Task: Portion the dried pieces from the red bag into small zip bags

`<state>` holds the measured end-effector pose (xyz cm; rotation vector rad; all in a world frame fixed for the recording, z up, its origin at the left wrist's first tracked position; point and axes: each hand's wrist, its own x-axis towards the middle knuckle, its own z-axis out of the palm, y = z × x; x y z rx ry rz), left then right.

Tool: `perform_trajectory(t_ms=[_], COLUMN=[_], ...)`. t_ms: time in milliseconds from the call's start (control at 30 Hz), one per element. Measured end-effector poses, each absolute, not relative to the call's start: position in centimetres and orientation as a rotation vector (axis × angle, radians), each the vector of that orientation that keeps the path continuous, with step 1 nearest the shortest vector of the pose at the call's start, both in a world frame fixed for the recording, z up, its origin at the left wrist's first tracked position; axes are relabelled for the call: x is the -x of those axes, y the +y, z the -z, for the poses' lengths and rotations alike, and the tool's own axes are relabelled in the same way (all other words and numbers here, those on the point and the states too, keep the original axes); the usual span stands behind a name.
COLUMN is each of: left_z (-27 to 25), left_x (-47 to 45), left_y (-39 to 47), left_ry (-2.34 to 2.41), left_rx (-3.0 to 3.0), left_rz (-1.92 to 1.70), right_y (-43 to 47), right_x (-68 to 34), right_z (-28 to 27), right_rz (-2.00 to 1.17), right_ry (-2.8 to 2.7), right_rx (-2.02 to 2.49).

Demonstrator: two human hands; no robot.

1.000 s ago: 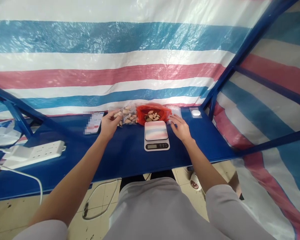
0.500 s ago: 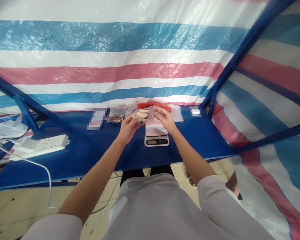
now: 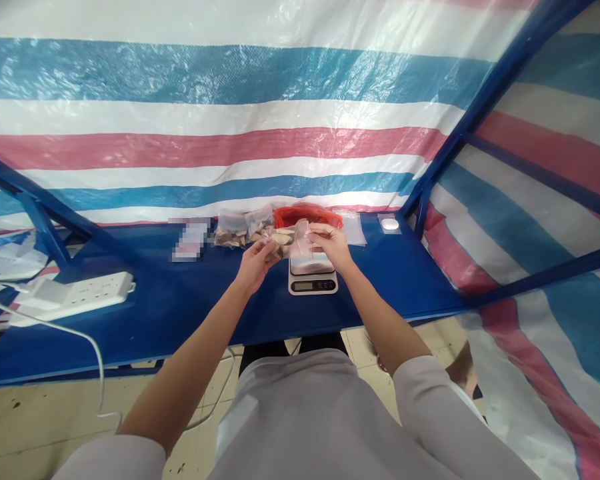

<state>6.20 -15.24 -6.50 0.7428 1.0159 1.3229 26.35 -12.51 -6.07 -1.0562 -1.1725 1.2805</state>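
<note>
A clear plastic bag (image 3: 283, 239) of pale, dried-looking pieces is held over the kitchen scale (image 3: 314, 285). My left hand (image 3: 256, 264) is closed on its filled end, with the thumb on top. At the bag's other end, the fingers of my right hand (image 3: 332, 244) pinch the clear plastic. The bag lies tilted between both hands and hides part of the scale's plate. Behind my left hand stand two similar filled bags, one bag (image 3: 231, 231) further left and another bag (image 3: 260, 221) closer to the held one.
Behind the scale lies a red mesh-like heap or container (image 3: 307, 213). Flat clear bags (image 3: 354, 229) and a round white object (image 3: 390, 225) are to its right. A white power strip (image 3: 87, 297) with a cable sits on the blue table (image 3: 180, 300). Striped sheeting hangs behind.
The bag has come down slightly and its clear end now bends down over the scale. My right hand has lowered a little with it, showing more of the red thing behind.
</note>
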Motion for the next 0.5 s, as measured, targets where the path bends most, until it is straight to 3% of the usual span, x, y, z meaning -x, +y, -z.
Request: perform_trajectory(t_ms=[300, 500], left_z=[8.2, 7.1], left_x=[-3.6, -5.7], left_y=[-15.2, -14.7], left_ry=[1.504, 1.374], left_rx=[-1.320, -1.629], left_rz=[-1.526, -1.262], right_y=[-11.6, -11.1], right_x=[-25.3, -24.6], right_z=[7.4, 7.8], right_rz=[-1.357, -1.343], right_ry=[-1.149, -1.197], right_rx=[1.090, 1.064])
